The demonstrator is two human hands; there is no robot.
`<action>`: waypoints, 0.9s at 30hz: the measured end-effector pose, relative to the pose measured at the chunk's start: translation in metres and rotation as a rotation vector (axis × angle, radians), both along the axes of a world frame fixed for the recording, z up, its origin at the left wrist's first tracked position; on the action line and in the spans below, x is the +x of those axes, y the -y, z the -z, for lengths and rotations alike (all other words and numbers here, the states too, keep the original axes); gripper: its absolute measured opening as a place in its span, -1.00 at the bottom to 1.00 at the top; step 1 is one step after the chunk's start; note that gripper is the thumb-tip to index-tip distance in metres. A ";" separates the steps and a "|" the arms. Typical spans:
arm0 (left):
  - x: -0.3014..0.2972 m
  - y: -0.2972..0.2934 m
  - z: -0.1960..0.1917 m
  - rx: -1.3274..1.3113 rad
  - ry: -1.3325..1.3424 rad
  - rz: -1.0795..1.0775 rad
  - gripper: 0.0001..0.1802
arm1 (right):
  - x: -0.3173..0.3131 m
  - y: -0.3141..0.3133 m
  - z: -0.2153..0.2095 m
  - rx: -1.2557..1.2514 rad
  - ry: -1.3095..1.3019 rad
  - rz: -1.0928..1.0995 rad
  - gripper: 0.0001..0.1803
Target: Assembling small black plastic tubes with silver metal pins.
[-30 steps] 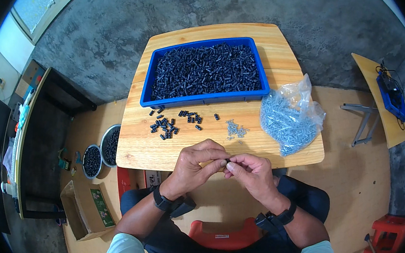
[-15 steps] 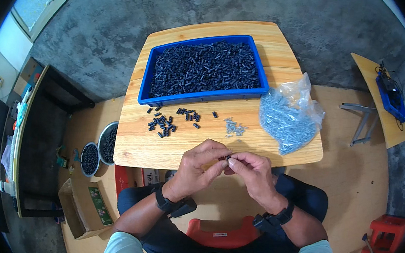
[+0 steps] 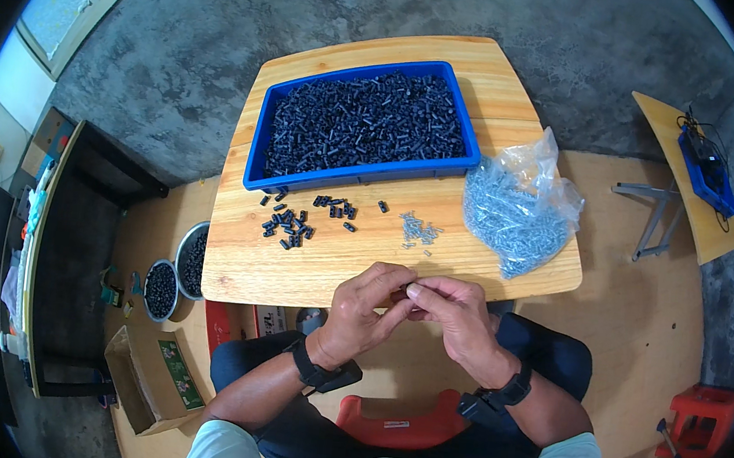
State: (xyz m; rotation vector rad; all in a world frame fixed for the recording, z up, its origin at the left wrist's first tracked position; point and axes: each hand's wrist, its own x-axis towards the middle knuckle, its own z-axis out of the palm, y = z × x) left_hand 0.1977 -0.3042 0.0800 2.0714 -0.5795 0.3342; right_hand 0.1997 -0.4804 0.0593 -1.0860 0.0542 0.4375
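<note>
My left hand point(image 3: 368, 307) and my right hand point(image 3: 457, 317) meet at the table's front edge, fingertips pinched together. Between them is a small black part, almost wholly covered by the fingers; whether the right fingers also pinch a screw is hidden. Beyond my hands lies a small heap of silver screws point(image 3: 418, 229). To its left, short black plastic parts point(image 3: 290, 225) are scattered in loose groups. A blue tray point(image 3: 363, 173) heaped with the same black parts stands behind them. A clear plastic bag point(image 3: 523, 213) full of screws slumps at the right.
All this rests on a wooden table point(image 3: 328, 269). On the floor at left are two metal bowls point(image 3: 161, 289) of black parts and an open cardboard box point(image 3: 149, 385). A red stool point(image 3: 401, 427) shows between my legs; another red stool point(image 3: 702, 420) stands far right.
My fingers have closed in more around the small part, hiding it further. The right thumb has shifted slightly up and left. The table and its contents appear slightly further left in view.
</note>
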 end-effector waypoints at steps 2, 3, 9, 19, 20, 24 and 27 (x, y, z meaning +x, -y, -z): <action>0.000 0.000 0.003 -0.035 -0.027 0.008 -0.66 | 0.000 -0.001 0.000 -0.030 -0.006 -0.004 -0.77; -0.001 0.000 0.004 -0.036 -0.028 0.008 -0.66 | -0.001 -0.001 0.000 -0.031 -0.007 -0.004 -0.77; 0.003 -0.004 0.008 -0.036 -0.026 0.048 -0.66 | -0.002 -0.002 0.004 -0.026 0.011 0.017 -0.77; 0.007 -0.013 -0.001 0.056 -0.055 0.138 -0.61 | -0.003 0.000 -0.006 0.021 -0.095 -0.072 -0.75; 0.008 -0.016 -0.002 0.147 -0.012 0.161 -0.61 | -0.003 0.001 -0.007 0.017 -0.101 -0.091 -0.75; 0.007 -0.024 -0.011 0.327 0.053 0.204 -0.62 | -0.003 0.001 -0.002 -0.021 -0.122 -0.149 -0.74; 0.004 -0.025 -0.006 0.401 0.108 0.178 -0.65 | -0.003 0.000 0.001 -0.009 -0.139 -0.179 -0.72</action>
